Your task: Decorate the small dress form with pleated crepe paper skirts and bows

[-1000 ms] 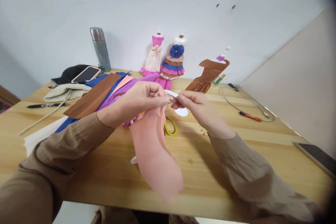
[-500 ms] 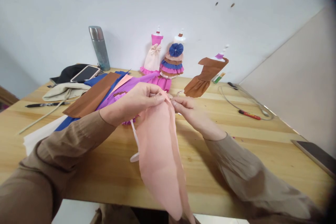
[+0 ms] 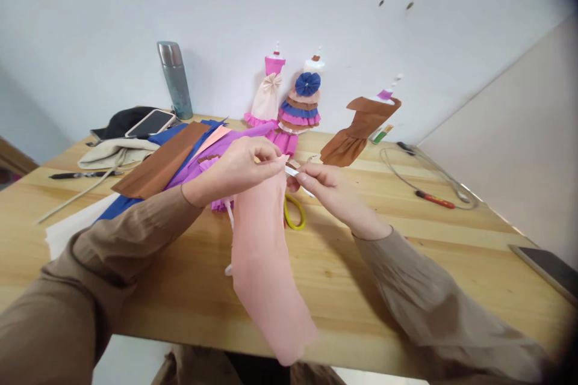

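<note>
A long pink cloth piece hangs from the fingertips of my left hand, which is pinched at its upper end. The cloth droops in front of me past the table's front edge. Just to its right, my right hand is closed, with a small white strip between thumb and fingers. Below the fingers, a yellow loop handle lies on the table, partly behind the cloth. Behind my left hand are a purple ruffled piece and a white stand, mostly covered by the cloth.
Folded brown cloth tops a coloured pile at left, near a phone, a pen and a flask. Small dress forms stand along the wall; a brown-dressed form leans right. A cable and red-handled tool lie right.
The hands have drawn slightly apart. The pink cloth has swung left at its middle and turned flatter towards me, uncovering the yellow loop. The white strip now shows in my right fingers.
</note>
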{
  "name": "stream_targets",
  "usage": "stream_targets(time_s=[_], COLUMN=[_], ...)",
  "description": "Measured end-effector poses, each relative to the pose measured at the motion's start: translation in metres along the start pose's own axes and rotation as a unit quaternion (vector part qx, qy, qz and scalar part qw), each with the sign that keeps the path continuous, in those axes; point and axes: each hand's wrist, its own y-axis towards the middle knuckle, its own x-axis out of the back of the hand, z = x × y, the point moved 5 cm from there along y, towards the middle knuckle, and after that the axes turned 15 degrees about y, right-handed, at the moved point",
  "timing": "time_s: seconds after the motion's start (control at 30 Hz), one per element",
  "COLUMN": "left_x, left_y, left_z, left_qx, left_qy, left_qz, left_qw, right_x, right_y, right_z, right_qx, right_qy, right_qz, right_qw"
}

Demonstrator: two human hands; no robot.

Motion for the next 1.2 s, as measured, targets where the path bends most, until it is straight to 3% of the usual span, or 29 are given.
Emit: stream_targets(time_s=[0.13,0.33,0.5,0.73,0.83,0.93,1.03,1.2], left_x=[0.001,-0.013,-0.019,-0.021,-0.017,-0.015,-0.014,-0.015], left_y=[0.003,0.003,0.000,0.000,0.003,0.005,0.006,0.007], left_z=[0.004,0.016,0.015,0.022,0.032,0.038,0.039,0.044], left_qx=[-0.014,0.033,0.087,0.156,0.186,0.195,0.191,0.191], left_qy=[-0.042,-0.235,-0.297,-0.283,-0.270,-0.289,-0.303,-0.307], left_qz=[0.103,0.194,0.162,0.109,0.053,0.032,0.032,0.033], left_qw=[0.994,0.952,0.937,0.940,0.943,0.937,0.933,0.932], right_x=[-0.004,-0.002,0.003,0.004,0.012,0.019,0.018,0.008], right_y=[-0.001,-0.001,-0.001,0.000,-0.002,-0.004,-0.005,-0.006], right_z=[0.000,-0.001,-0.011,-0.035,-0.029,-0.023,-0.023,-0.035], right_qx=[0.025,0.013,-0.011,-0.024,-0.009,-0.005,-0.018,-0.060], right_qy=[0.006,0.019,0.037,0.256,0.252,0.213,0.232,0.280], right_qz=[0.030,0.030,-0.012,-0.024,-0.073,-0.123,-0.109,-0.012], right_qw=[0.999,0.999,0.999,0.966,0.965,0.969,0.966,0.958])
